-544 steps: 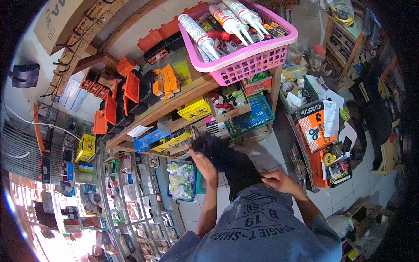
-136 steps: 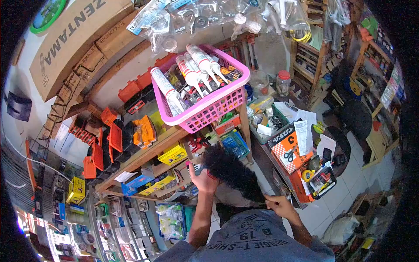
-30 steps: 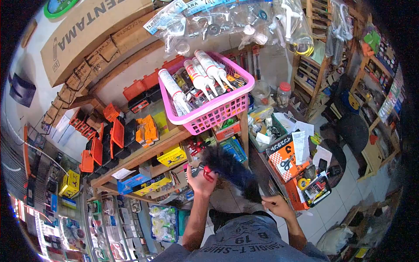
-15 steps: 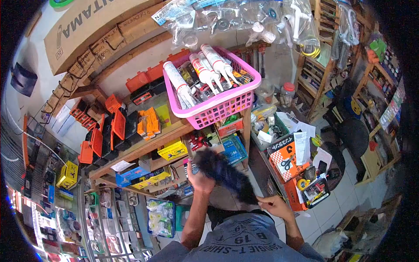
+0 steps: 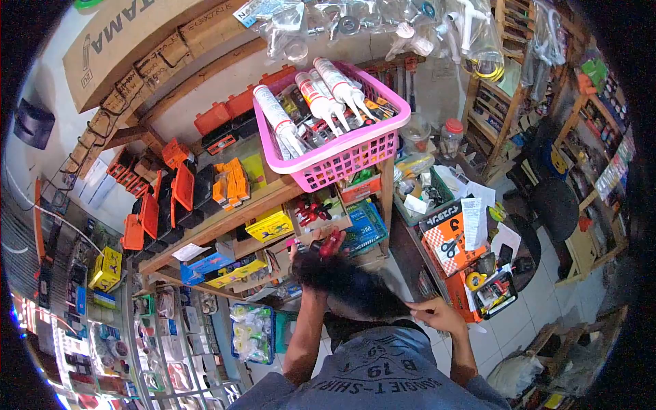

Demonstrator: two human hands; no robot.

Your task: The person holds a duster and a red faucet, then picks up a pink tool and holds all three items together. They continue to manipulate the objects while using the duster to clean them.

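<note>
A black fluffy duster [image 5: 362, 287], blurred by motion, stretches slantwise in front of my shirt. My left hand [image 5: 309, 263] is closed at its upper end, the fingers partly hidden by the dark fibres. A shiny dark red piece [image 5: 331, 244] shows at those fingers; I cannot tell whether it belongs to the duster. My right hand [image 5: 437, 317] pinches the lower end, thumb and forefinger together. Just beyond my left hand, a shelf box holds red items [image 5: 311, 209]. Above stands a pink basket [image 5: 348, 164] with white sealant tubes [image 5: 278, 117].
Orange-lidded black boxes [image 5: 183, 191] line the wooden shelf at left. Yellow boxes [image 5: 270, 227] sit below. To the right are an orange carton [image 5: 447, 242], papers [image 5: 473, 222] and a tool tray [image 5: 497, 292]. Bagged fittings [image 5: 342, 27] hang overhead.
The upper end of the duster and my left hand have shifted slightly left and down. The red piece has come into view at my left fingers. My right hand stays at the lower end.
</note>
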